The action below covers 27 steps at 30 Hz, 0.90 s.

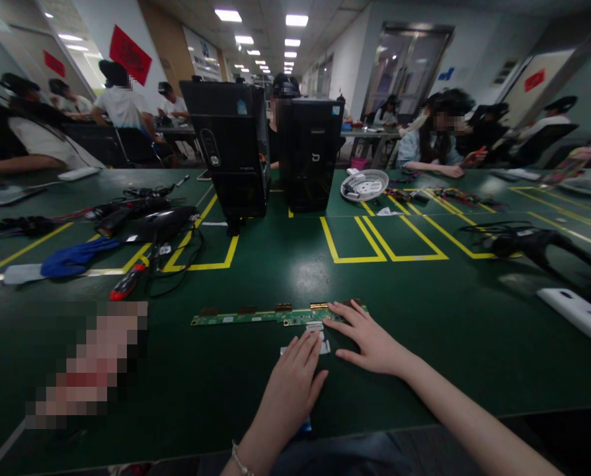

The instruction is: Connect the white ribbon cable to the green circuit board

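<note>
Fingers [342,311] of the right hand [357,336] are spread wide, tips resting on the right end of a long green circuit board [256,318]; that hand shows no closed hold on anything. The left hand [298,373], nearer, lies palm down with fingers straight and together, thumb apart, over a pale silvery piece [325,346] just on the near side of the board. It seems to press rather than grip, but its underside is out of sight.

The board lies flat on the green desk [216,390], running left to right with brownish tabs along its far edge. By the look of it, handling is under way: the board is laid out and both hands are at it. Whether the silvery piece is joined to it, and how much remains, cannot be told. The right hand covers part of the board, and a small blue patch [307,424] by the left wrist is mostly hidden.

Farther out on the left are a red-and-black handle [129,280] and a blue item [80,258]; near left, pixelation masks something. Two black computer towers [226,152] [309,155] stand at the far side, partly hiding a person. At right, a white case [578,318] is cut off.
</note>
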Motion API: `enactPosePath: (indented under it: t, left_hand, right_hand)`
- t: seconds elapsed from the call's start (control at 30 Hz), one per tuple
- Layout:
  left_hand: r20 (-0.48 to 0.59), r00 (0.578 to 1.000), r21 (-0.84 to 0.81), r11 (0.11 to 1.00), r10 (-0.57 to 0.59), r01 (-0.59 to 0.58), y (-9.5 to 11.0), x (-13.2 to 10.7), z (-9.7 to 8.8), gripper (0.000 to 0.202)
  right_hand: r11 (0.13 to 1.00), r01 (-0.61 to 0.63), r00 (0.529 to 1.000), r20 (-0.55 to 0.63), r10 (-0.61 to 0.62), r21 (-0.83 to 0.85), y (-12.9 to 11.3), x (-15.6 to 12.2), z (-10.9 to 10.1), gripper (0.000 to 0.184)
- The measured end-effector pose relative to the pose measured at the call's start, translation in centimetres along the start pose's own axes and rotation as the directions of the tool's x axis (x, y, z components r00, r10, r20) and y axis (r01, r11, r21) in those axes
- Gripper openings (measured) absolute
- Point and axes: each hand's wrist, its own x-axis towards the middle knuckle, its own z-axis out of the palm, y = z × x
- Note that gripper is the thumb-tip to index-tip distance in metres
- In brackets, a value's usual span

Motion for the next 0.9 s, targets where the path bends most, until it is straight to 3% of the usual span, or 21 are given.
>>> enactPosePath:
  t: [0.33, 0.9]
  left_hand:
    - [0.035, 0.999, 0.018, 0.999, 0.037, -0.037, -0.45, 0.29, -0.18, 0.044]
    - [0.113, 0.993, 0.072, 0.997, -0.021, 0.013, -0.01, 0.77, -0.97, 0.048]
  right_hand:
    - [1.0, -0.004, 1.0, 0.005, 0.004, -0.011, -0.05, 0.04, 0.01, 0.061]
    - [1.0, 0.003, 1.0, -0.015, -0.002, 0.029, 0.26, -0.13, 0.19, 0.061]
